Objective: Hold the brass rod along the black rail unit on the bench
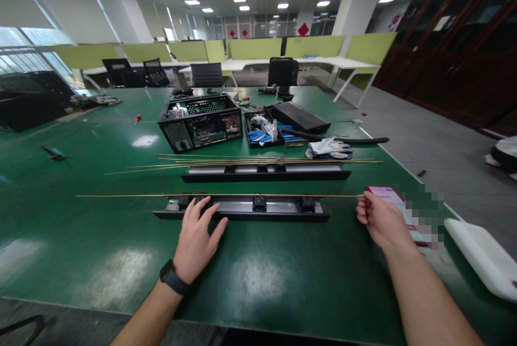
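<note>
My right hand (379,215) pinches the right end of a long, thin brass-coloured rod (121,195). The rod runs level along the back of the nearer black-edged metal rail (242,216), which carries several black blocks such as the middle one (259,204). Over the left part of this rail lies my left hand (200,233), fingers spread; whether its fingertips touch the rod or the rail I cannot tell. Behind is a second similar rail (266,176), with several more thin rods (141,166) lying loosely along its far side.
Beyond the rails stand an open black computer case (205,133), a box of gloves (264,130), white gloves (329,147) and a black tube (363,140). A phone (398,208) lies beside my right hand, near a white object (480,254) at the table's right edge.
</note>
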The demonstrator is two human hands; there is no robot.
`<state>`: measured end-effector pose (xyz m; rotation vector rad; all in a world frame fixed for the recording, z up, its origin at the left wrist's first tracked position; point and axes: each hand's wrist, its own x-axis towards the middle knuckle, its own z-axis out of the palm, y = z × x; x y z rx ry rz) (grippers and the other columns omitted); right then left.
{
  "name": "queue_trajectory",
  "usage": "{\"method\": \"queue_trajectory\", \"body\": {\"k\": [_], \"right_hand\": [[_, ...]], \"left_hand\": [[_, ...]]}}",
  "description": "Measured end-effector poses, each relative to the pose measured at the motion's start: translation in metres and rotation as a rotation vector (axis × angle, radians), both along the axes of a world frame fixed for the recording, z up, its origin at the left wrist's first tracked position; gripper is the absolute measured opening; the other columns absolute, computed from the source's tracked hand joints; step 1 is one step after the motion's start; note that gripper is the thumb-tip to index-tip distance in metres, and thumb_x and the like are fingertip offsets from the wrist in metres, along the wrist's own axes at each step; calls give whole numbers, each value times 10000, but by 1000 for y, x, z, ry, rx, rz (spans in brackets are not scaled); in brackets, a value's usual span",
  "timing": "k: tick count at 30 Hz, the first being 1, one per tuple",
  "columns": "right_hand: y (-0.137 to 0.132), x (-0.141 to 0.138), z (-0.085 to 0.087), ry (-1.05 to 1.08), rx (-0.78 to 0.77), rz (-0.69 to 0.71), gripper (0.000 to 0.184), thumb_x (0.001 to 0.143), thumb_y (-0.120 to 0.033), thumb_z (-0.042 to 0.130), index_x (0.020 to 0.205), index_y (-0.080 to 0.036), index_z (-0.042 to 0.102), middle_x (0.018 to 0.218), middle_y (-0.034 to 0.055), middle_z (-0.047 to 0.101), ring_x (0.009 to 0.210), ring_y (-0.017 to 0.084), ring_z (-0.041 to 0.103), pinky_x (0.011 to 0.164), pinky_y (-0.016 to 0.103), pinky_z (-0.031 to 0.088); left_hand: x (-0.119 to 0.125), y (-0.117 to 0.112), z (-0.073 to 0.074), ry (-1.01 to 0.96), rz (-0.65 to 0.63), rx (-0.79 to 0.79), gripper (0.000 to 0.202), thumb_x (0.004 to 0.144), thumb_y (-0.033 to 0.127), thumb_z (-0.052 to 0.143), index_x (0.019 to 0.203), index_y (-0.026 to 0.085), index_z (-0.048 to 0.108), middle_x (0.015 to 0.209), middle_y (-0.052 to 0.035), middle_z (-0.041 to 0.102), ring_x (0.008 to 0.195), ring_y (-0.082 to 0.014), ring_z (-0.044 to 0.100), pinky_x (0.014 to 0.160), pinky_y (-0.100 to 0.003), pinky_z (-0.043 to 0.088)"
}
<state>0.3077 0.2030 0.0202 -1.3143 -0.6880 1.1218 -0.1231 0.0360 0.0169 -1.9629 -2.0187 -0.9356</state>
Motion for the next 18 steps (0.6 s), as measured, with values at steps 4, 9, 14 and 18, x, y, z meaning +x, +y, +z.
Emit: {"method": "queue_trajectory", "body": {"k": [4, 9, 14, 18], "right_hand": [[0, -1, -1, -5, 1, -17, 174, 707, -302, 750, 718, -168, 639, 613, 12, 561, 450, 102, 473, 316, 187, 292], [1, 0, -2, 5, 3, -12, 184, 698, -308, 759, 724, -173, 637, 605, 3, 557, 446, 101, 470, 312, 183, 288], [0, 0, -2, 11, 15, -5, 214, 710, -322, 781, 734, -179, 625, 612, 2, 557, 443, 98, 469, 311, 182, 285], [-1, -1, -2, 7, 15, -4, 242, 740, -336, 798, 742, -191, 603, 615, -5, 555, 440, 99, 475, 314, 182, 291]], "left_hand": [[-1, 1, 2, -15, -43, -13, 415, 996, 430, 620, 1339, 200, 664, 1437, -133, 616, 1466, -359, 469, 1224, -607, 439], [6, 2, 5, -36, -124, -55, 450, 991, 437, 635, 1392, 233, 643, 1485, -117, 605, 1504, -345, 439, 1231, -607, 436], [14, -1, 1, 7, -157, -83, 460, 982, 457, 643, 1394, 252, 658, 1565, -114, 547, 1546, -376, 385, 1230, -625, 430], [17, -6, -2, 49, -128, -74, 478, 969, 486, 651, 1390, 260, 672, 1615, -114, 506, 1573, -432, 321, 1215, -669, 422]]}}
